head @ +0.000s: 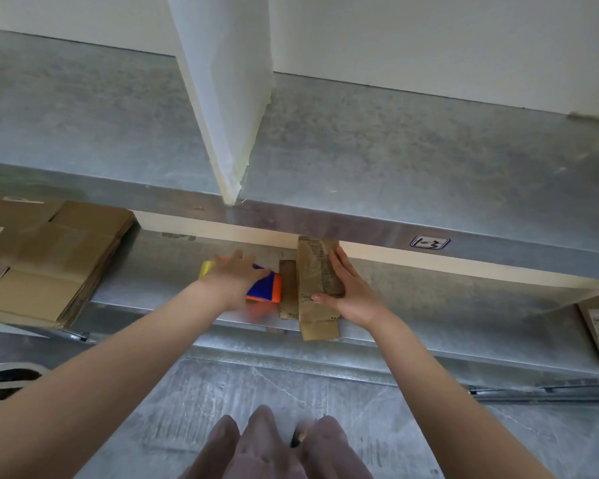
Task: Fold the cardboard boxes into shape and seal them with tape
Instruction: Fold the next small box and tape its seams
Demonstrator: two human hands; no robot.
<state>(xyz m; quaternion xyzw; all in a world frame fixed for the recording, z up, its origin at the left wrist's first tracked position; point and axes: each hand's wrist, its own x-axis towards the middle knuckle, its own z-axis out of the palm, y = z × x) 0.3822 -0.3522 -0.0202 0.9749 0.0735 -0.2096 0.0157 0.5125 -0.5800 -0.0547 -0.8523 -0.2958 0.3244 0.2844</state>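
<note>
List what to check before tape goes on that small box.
1. Grip on box: ok, right hand holds its side.
2. Blue-orange tape tool in hand: cannot tell; left hand lies over it, blurred.
3. Whole box on shelf: not ok, near end overhangs the front edge.
4. All flaps closed: cannot tell.
5. Spare flat cardboard stack nearby: ok, at left.

You face a galvanised metal shelf [395,150] with a white divider panel [222,98] standing on it. Its front edge carries a small blue-framed label [430,243].
</note>
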